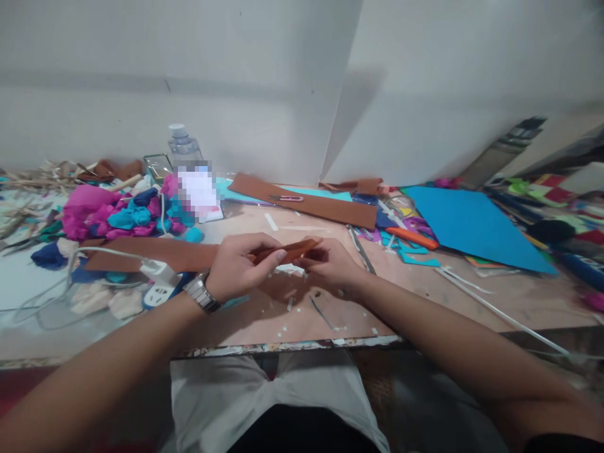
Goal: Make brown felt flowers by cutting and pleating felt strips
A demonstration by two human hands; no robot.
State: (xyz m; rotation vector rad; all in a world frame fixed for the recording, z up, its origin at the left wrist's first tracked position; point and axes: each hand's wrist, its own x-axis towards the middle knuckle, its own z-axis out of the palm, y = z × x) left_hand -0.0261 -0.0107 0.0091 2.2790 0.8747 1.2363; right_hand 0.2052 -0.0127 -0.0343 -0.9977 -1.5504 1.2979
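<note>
Near the middle of the table's front, my left hand [243, 264] grips one side of a folded piece of brown sheet material [301, 249], its thumb resting on top. My right hand [333, 264] pinches the other side of the same piece, with its fingertips partly hidden. To the left lies a flat brown strip [155, 253] that runs up to my left hand; whether it joins the held piece cannot be seen. Beyond my hands, small pink-handled thread snips [290, 199] lie on another long brown strip [330, 211].
Crumpled pink and blue paper [132, 211] is heaped left, by a lit phone [198, 195] and a clear bottle [184, 148]. A white charger [160, 272] sits in a power strip [158, 294]. At right are a blue sheet [476, 226] and an orange cutter [411, 238].
</note>
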